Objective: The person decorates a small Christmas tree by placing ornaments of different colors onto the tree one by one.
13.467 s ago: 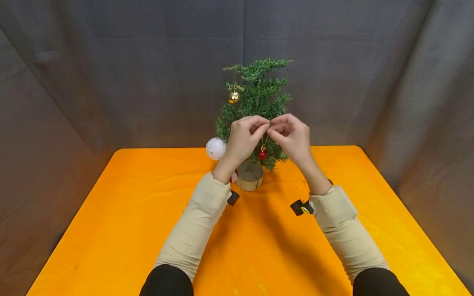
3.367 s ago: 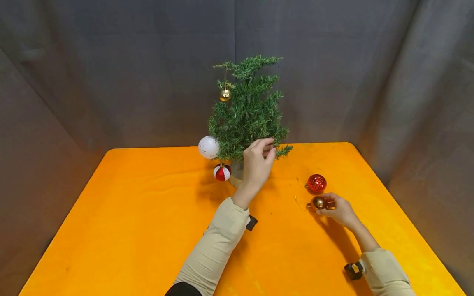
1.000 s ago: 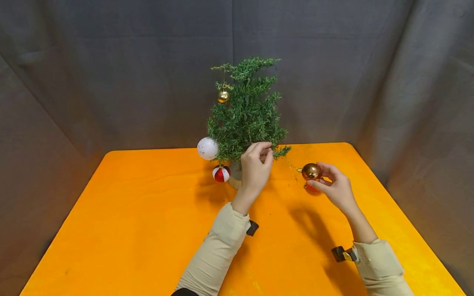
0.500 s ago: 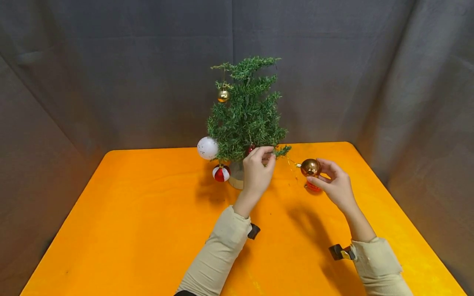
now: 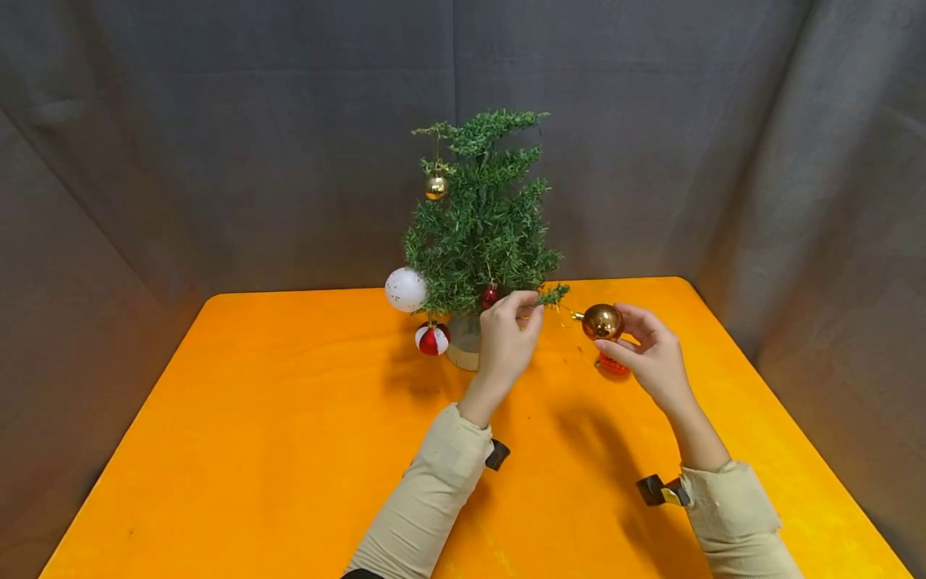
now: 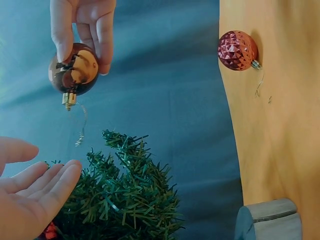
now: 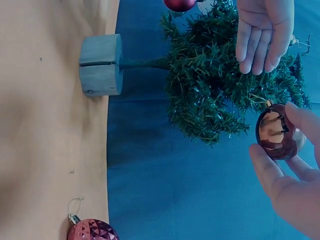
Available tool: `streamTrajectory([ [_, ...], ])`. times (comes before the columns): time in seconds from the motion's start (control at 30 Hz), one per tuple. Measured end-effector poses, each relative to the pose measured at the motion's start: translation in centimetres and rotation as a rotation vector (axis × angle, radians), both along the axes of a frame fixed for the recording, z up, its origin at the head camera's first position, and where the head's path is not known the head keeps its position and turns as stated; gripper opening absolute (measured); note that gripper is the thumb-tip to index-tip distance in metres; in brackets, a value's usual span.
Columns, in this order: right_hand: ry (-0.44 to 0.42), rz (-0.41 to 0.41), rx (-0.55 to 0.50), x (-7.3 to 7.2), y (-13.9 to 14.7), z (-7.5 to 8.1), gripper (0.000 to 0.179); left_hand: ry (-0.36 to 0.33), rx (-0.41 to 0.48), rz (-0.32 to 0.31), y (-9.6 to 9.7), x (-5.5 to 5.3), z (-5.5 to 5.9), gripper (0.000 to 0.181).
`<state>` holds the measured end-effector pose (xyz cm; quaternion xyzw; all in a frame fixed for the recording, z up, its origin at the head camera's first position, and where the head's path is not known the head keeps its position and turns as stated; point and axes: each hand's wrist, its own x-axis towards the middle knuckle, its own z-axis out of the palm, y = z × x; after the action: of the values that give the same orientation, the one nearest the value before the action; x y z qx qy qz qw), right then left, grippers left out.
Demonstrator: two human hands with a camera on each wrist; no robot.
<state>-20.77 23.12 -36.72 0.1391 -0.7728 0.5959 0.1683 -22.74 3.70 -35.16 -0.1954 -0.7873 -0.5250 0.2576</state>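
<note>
My right hand (image 5: 654,358) pinches a shiny copper-coloured bauble (image 5: 603,322) between thumb and fingers, off the table. Its gold cap and thin string loop (image 6: 81,127) point left, toward a low branch (image 5: 553,295) of the small artificial Christmas tree (image 5: 485,225). Beside that branch is my left hand (image 5: 508,334). In the left wrist view, the left fingers (image 6: 52,187) are nearly straight with the thumb apart, against the foliage. A small red ornament (image 5: 490,296) hangs just above the left hand. Partly hidden below the copper bauble lies a red faceted bauble (image 5: 613,366) on the table.
On the tree's left side hang a gold bauble (image 5: 436,187), a white speckled ball (image 5: 406,290) and a red-and-white striped bauble (image 5: 432,339). The tree's wooden base (image 5: 463,354) stands on an orange-covered table (image 5: 253,418). A grey curtain (image 5: 289,145) encloses the back.
The right hand has lifted the copper bauble off the table and brought it left toward the tree. My left hand has shifted slightly down and right, uncovering the small red ornament.
</note>
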Motion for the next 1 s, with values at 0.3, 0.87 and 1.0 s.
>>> streamTrajectory([
  [0.3,0.016,0.047,-0.086,0.15,-0.3,0.21,0.045,-0.087,-0.027,-0.039,0.4,0.0,0.04,0.023],
  [0.87,0.013,0.095,-0.18,0.16,-0.67,0.19,0.042,-0.246,0.035,-0.144,0.54,-0.4,-0.33,0.028],
  [1.0,0.014,0.103,-0.189,0.19,-0.85,0.13,0.041,-0.29,0.074,-0.164,0.59,-0.36,-0.22,0.028],
])
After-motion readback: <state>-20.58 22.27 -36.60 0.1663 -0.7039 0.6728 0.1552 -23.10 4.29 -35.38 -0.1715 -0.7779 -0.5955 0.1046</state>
